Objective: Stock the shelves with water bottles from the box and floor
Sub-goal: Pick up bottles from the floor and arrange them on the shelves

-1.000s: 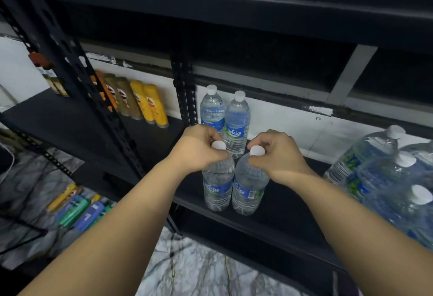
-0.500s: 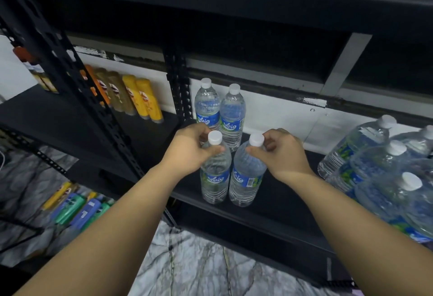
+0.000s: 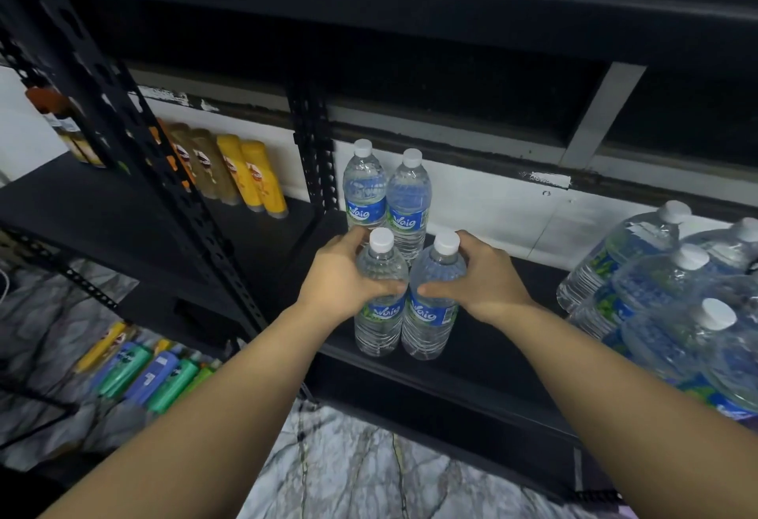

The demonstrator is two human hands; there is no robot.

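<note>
Clear front bottles (image 3: 379,293) (touching pair) on shelf (image 3: 484,350); left hand (image 3: 340,276) and right hand (image 3: 480,274) each grip one.

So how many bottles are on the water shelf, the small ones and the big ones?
Small water bottles at the back: 2
Small water bottles in the hands, one in the left hand at, one in the right hand at: 2
Big water bottles on the right, as far as the picture shows: 4
Total: 8
</note>
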